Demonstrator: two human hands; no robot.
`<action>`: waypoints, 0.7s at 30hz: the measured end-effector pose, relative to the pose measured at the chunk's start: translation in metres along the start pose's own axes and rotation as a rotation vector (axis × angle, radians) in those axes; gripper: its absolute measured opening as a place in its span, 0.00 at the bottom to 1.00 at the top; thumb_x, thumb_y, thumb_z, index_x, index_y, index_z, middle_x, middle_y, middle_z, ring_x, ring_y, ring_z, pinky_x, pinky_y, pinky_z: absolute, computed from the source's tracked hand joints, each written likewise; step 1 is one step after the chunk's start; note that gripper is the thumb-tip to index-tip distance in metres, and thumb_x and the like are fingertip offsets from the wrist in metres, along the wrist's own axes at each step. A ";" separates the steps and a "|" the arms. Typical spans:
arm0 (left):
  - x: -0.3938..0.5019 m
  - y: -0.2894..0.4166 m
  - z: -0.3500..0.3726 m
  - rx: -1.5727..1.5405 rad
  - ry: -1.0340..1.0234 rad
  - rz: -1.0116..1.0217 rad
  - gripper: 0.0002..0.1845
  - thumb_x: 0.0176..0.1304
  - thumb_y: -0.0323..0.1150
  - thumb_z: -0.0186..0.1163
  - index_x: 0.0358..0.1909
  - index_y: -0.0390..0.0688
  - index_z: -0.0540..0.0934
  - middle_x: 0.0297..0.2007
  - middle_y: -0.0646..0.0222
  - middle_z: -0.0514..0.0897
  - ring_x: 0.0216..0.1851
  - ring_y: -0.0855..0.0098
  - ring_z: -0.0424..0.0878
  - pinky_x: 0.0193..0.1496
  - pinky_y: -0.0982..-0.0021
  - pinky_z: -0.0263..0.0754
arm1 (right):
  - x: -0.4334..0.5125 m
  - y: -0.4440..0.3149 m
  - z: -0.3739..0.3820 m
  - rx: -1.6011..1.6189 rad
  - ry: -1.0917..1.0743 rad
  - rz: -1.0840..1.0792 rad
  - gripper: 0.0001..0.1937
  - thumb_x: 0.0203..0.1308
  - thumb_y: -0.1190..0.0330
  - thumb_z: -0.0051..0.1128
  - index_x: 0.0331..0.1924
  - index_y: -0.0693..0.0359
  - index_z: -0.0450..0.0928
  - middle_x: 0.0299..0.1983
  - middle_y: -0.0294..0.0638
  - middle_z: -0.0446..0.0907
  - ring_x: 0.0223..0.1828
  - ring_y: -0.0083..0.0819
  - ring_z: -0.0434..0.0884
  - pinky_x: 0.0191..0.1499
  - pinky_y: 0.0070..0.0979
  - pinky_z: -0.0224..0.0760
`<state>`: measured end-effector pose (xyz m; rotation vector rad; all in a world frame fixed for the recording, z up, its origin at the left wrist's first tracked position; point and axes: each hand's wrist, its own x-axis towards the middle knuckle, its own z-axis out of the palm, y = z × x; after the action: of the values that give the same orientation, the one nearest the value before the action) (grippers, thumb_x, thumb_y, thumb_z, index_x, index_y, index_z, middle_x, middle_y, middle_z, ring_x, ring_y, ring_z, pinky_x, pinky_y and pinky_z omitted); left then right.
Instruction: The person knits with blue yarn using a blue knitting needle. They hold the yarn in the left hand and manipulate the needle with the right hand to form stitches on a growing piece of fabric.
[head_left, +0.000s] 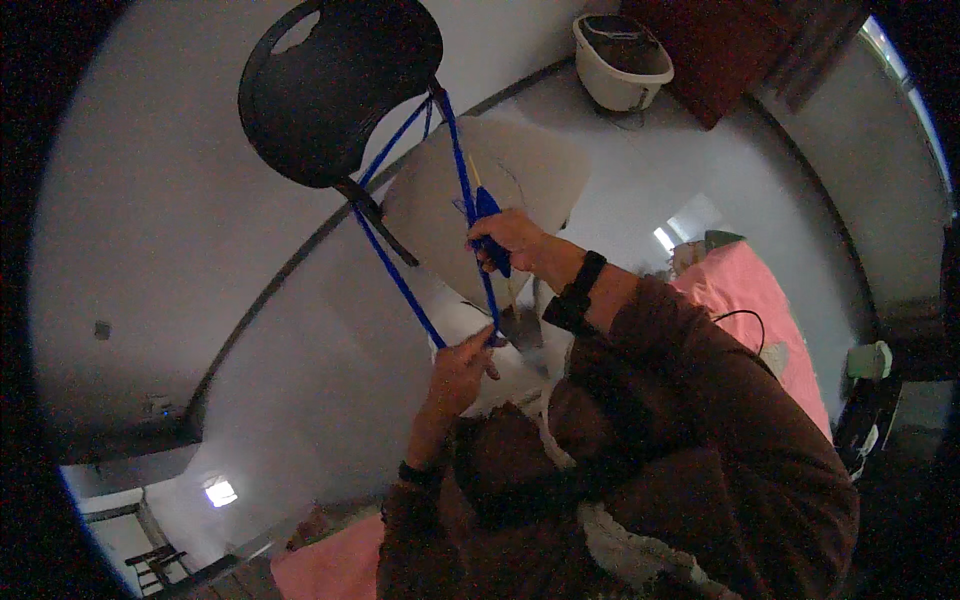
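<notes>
Blue cord (397, 281) runs in two long strands from the frame of a black chair (341, 82), at the upper left, down towards me. My left hand (457, 375) grips the near end, one strand at its wrist side and the other by its fingertips. In my right hand (516, 234) is a bundle of blue yarn (487, 206), wound to a pointed shape with a thin yellowish stick showing above it. That bundle lies against the right-hand strand, and my fingers partly cover it. Dim, grainy light blurs how the cord is wrapped.
Behind the cord is a broad beige surface (547, 161), its kind unclear. A cream plastic basket (619, 82) stands on the floor at the top, beside a dark red piece (712, 60). Pink cloth (757, 300) lies to my right, with more pink cloth (330, 559) at lower left.
</notes>
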<state>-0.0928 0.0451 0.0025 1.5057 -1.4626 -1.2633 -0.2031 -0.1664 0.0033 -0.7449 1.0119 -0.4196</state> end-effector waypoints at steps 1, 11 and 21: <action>-0.001 -0.004 -0.002 0.005 -0.020 0.010 0.19 0.63 0.25 0.49 0.56 0.36 0.70 0.45 0.61 0.82 0.28 0.69 0.82 0.37 0.68 0.77 | 0.003 -0.001 0.003 0.053 -0.023 -0.018 0.08 0.49 0.71 0.61 0.28 0.69 0.76 0.23 0.45 0.77 0.18 0.32 0.76 0.19 0.32 0.71; 0.052 -0.041 -0.062 -0.227 0.336 -0.051 0.19 0.64 0.31 0.52 0.55 0.33 0.69 0.53 0.58 0.75 0.53 0.64 0.75 0.55 0.69 0.69 | -0.030 0.049 0.003 -1.171 -0.157 -0.805 0.15 0.43 0.64 0.60 0.36 0.63 0.76 0.25 0.52 0.78 0.29 0.51 0.79 0.35 0.42 0.72; 0.101 -0.020 -0.071 -0.874 0.037 -0.244 0.15 0.66 0.34 0.49 0.47 0.34 0.73 0.36 0.58 0.79 0.31 0.72 0.77 0.29 0.75 0.70 | -0.061 0.078 0.012 -1.646 -0.658 -0.837 0.20 0.43 0.72 0.57 0.45 0.59 0.72 0.37 0.50 0.78 0.34 0.48 0.80 0.36 0.44 0.75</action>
<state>-0.0295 -0.0616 -0.0136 1.0907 -0.5461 -1.6981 -0.2232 -0.0700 -0.0132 -2.6093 0.1491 0.0972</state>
